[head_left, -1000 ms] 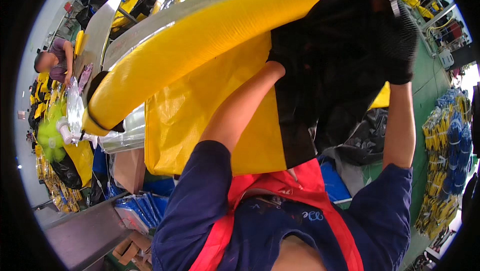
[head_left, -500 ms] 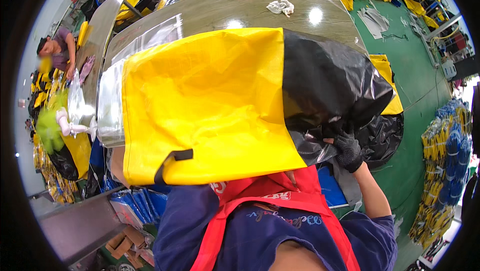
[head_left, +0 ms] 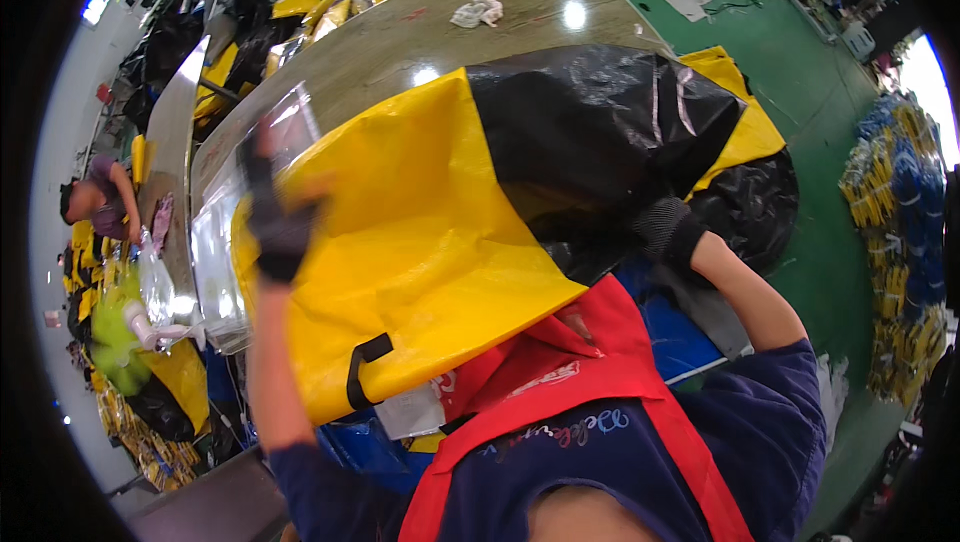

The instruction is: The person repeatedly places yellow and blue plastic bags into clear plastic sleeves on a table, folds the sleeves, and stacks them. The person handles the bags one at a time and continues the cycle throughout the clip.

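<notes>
A yellow-and-black tarpaulin bag (head_left: 430, 207) is lying across the near edge of a wood-grain table (head_left: 380, 57), its black end (head_left: 600, 122) toward the right, a short black strap (head_left: 356, 374) showing along its lower edge. The gloved left hand (head_left: 280, 222) (badly blurred) is standing wide at the yellow panel's left side; whether it is touching, I cannot tell. The gloved right hand (head_left: 670, 230) is touching the black end's lower side, its front hiding in shadow, so I cannot tell if it is gripping. A crumpled white cloth (head_left: 477, 13) is lying farther back.
</notes>
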Demonstrator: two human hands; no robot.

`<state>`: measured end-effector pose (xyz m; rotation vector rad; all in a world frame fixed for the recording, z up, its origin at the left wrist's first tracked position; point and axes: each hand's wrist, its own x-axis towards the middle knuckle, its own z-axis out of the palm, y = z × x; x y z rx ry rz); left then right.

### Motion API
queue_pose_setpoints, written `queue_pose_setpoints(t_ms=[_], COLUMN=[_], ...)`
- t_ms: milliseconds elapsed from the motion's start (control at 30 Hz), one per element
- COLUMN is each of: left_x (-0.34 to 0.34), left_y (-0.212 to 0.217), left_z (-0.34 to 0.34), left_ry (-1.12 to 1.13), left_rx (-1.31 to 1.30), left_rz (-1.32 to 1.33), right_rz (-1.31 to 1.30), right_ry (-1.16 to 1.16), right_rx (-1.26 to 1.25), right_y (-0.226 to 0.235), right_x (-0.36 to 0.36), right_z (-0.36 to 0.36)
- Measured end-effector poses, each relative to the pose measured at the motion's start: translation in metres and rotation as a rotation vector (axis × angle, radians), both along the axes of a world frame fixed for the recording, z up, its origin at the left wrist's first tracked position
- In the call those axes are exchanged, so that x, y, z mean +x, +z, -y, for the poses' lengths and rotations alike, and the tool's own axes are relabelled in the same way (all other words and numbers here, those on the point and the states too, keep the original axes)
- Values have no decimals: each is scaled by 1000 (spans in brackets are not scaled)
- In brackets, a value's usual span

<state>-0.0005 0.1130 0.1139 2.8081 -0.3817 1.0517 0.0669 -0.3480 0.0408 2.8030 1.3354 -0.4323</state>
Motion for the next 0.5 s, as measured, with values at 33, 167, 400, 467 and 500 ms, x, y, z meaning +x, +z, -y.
queue_pose_setpoints(t_ms=[33,167,400,467,500], left_x=[52,117,54,-22,-58], left_y=[-7,-79,-140,-156,-151], left_z=[76,204,56,-61,-101], left_ry=[-241,-354,83,393,543], left_rx=[11,21,159,343,365], left_rz=[8,-275,-461,-623,-768], right_rz=[45,-258,240,233,278], right_ry=[0,-99,-562,-534,-494], right_rx=[17,99,220,236,322], right_y=[-2,66,-29,-40,-58], right_x=[-3,5,77,84,89], right_z=[-3,-11,-1,-1,10])
